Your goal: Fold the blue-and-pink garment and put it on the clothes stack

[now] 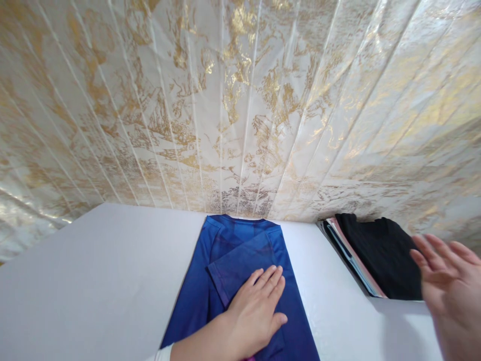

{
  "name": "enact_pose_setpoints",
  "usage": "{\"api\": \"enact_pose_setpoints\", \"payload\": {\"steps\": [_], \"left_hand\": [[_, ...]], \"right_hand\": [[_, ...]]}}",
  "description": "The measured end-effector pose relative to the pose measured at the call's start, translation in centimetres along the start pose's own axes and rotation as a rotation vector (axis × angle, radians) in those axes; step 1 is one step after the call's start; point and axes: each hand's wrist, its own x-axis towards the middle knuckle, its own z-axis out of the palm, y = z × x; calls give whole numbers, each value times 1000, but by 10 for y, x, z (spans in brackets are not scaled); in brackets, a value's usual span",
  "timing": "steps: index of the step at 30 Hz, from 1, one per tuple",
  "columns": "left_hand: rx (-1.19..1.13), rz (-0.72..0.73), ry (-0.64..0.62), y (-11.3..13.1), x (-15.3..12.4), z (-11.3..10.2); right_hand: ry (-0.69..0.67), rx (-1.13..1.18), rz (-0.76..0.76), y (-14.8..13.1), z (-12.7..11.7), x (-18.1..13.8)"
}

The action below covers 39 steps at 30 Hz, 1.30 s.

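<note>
A dark blue shirt (240,233) lies on the white table with its neckline at the far edge. Its sides are folded inward, and a sleeve lies slantwise across the middle. My left hand (255,311) rests palm down on this folded part, fingers stretched out and thumb apart. Off to the right, my right hand (449,281) is raised above the table, palm showing and fingers spread, holding nothing. It overlaps the right side of a black folded shirt (379,255) in the view. The lower end of the blue shirt runs out of the frame.
The black shirt tops a stack of folded clothes (353,258) with pink, light blue and grey edges. Behind the white table (93,281) rises a shiny white and gold patterned covering (233,100) with long creases, close against the table's far edge.
</note>
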Motion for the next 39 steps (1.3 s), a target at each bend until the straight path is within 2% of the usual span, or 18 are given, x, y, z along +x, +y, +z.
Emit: {"api": "enact_pose_setpoints", "payload": {"steps": [1,2,3,5,7,9,13,16,19,22,25,28,31,35,39], "left_hand": [[-13,16,-24,3,-1,2],[-25,28,-47,5,-2,4],[-33,36,-65,6,-2,6],[-45,41,-78,8,-2,7],[-60,32,-73,8,-1,6],[-78,20,-85,9,-1,6],[-84,16,-107,9,-1,9],[-78,35,-101,9,-2,9],[-69,45,-100,5,-7,-4],[11,-69,-36,-14,-22,-28],[166,-281,67,-51,-43,-48],[296,-422,122,-92,-61,-57],[345,-453,105,-120,-70,-58],[372,-487,117,-132,-73,-64],[382,-481,123,-120,-70,-68]], "right_hand": [[-52,110,48,-10,21,-11],[-182,140,103,-21,44,-24],[-358,111,133,-31,68,-38],[-807,-28,83,-45,110,-67],[-989,-99,-38,-47,145,-93],[-1056,-144,-161,-38,172,-109],[-1093,-282,-301,-11,200,-119],[-1049,-397,-433,3,205,-121],[-1015,-445,-493,7,204,-125],[-1016,-456,-500,6,204,-128],[-1032,-484,-485,5,204,-127],[-1051,-513,-465,3,205,-127],[-1050,-506,-452,2,205,-127],[-1059,-497,-429,1,204,-125],[-1010,-502,-422,-9,202,-125]]}}
